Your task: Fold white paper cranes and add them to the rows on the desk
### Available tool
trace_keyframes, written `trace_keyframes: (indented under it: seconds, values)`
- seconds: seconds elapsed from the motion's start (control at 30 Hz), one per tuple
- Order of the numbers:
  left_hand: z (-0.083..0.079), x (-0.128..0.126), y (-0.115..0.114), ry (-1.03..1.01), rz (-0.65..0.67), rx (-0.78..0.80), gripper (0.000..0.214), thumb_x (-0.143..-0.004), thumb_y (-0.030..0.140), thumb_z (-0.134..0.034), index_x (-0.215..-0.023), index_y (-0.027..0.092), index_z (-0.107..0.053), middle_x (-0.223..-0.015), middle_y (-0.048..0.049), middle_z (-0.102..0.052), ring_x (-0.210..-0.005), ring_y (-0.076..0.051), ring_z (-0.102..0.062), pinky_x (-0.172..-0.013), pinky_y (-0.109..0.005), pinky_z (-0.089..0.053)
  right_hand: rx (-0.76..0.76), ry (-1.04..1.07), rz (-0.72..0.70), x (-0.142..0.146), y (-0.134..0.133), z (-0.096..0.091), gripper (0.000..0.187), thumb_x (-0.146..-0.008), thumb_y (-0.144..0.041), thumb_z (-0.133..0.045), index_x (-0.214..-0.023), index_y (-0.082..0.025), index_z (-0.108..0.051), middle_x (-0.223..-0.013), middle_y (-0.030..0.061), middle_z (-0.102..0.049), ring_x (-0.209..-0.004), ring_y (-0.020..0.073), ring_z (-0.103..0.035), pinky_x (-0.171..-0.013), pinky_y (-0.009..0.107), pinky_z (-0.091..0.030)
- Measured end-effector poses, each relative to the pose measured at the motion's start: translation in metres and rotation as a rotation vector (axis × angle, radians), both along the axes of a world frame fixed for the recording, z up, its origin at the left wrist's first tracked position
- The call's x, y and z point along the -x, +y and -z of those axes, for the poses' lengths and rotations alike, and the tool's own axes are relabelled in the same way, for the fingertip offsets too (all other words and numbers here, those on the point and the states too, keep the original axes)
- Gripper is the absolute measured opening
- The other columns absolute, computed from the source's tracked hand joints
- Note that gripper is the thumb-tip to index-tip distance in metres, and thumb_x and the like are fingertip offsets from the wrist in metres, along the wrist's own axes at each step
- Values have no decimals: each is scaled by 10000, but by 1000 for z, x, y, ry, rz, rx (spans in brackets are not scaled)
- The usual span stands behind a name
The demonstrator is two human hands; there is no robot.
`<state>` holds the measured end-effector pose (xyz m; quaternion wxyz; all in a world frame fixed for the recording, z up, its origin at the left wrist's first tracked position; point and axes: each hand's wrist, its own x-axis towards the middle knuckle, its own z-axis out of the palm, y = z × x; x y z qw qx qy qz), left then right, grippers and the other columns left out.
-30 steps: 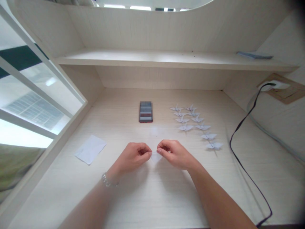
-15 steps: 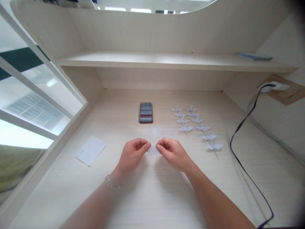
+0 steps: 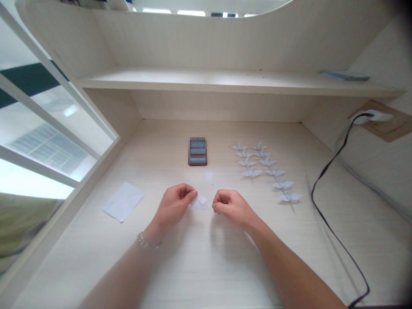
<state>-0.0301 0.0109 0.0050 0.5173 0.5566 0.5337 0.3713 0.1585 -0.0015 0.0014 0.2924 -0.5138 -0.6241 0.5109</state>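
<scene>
My left hand [image 3: 175, 202] pinches the left side of a small folded white paper piece [image 3: 200, 201] just above the pale wooden desk [image 3: 206, 257]. A bracelet sits on that wrist. My right hand [image 3: 229, 206] is curled shut a short way right of the paper, apart from it, with nothing visible in its fingers. Both hands are at the desk's middle.
Several finished white paper cranes [image 3: 265, 171] lie in two rows at the right. A phone [image 3: 197, 151] lies behind the hands. A flat white paper sheet [image 3: 123, 200] lies at the left. A black cable [image 3: 325, 189] runs from a wall socket [image 3: 375, 116] along the right side. A shelf [image 3: 225, 79] spans above.
My right hand has let go of the folded paper and drawn slightly right. My left hand now holds the paper alone, which has turned to show a small flap.
</scene>
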Motion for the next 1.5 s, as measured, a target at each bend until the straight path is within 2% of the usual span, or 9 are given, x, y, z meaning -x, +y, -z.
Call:
trace_keyframes:
  seconds: [0.13, 0.27, 0.43, 0.63, 0.73, 0.83, 1.0, 1.23, 1.5]
  values:
    - [-2, 2, 0, -9, 12, -1, 176, -710, 312, -619, -696, 136, -622, -637, -15, -609, -577, -120, -523, -542, -220, -401, 0, 90, 60, 1, 1, 1, 93, -730, -224, -534, -713, -150, -587, -644, -8, -572, -591, 105, -497, -534, 213, -365]
    - [0, -3, -2, 5, 83, -9, 192, -713, 323, -617, -672, 136, -628, -608, -14, -599, -566, -119, -519, -537, -220, -395, 11, 75, -34, 6, -2, -1, 151, -757, -290, -557, -743, -145, -597, -630, -7, -561, -560, 97, -478, -501, 206, -341]
    - [0, -2, 2, -117, -86, -14, 216, -725, 343, -616, -705, 129, -608, -615, -18, -592, -589, -119, -536, -587, -233, -435, 8, 98, 1, 7, -2, 1, 143, -765, -271, -554, -710, -142, -583, -609, -12, -533, -547, 92, -451, -493, 205, -329]
    - [-1, -12, -5, -163, 47, 17, 198, -684, 317, -671, -742, 129, -643, -685, -31, -630, -651, -129, -559, -609, -229, -438, -29, 157, 35, 10, -3, 2, 171, -771, -295, -559, -690, -146, -575, -606, -16, -521, -541, 90, -441, -491, 208, -328]
    - [1, -12, -4, -235, -70, 31, 204, -708, 327, -653, -732, 125, -627, -676, -21, -616, -625, -111, -549, -605, -225, -441, -31, 158, 31, 10, -3, 2, 155, -753, -289, -583, -695, -147, -599, -616, -7, -553, -551, 97, -463, -500, 212, -339]
    - [1, -12, -4, -331, -141, 71, 225, -717, 336, -648, -796, 128, -610, -723, -23, -624, -650, -111, -571, -634, -237, -462, -45, 246, 135, 10, 0, 4, 168, -743, -310, -601, -706, -148, -625, -623, 4, -579, -572, 110, -495, -537, 227, -373]
    - [-2, -25, -12, -340, 36, 65, 277, -649, 272, -717, -852, 123, -601, -791, -53, -661, -748, -159, -611, -703, -275, -477, 18, 418, 334, 17, 1, 4, 240, -719, -384, -635, -768, -150, -655, -633, 18, -601, -563, 113, -497, -530, 230, -386]
    - [-2, -25, -11, -280, 17, 17, 165, -684, 258, -674, -747, 120, -607, -673, -29, -630, -653, -137, -587, -642, -257, -468, 13, 411, 271, 19, -1, 3, 210, -716, -364, -629, -729, -157, -660, -668, 29, -626, -614, 125, -534, -571, 239, -424]
    - [-1, -21, -11, -211, 124, 54, 121, -708, 226, -638, -767, 121, -620, -734, -49, -651, -680, -143, -589, -644, -256, -466, 100, 528, 274, 11, 5, 2, 221, -608, -259, -709, -780, -148, -626, -571, -14, -584, -531, 105, -532, -512, 232, -429]
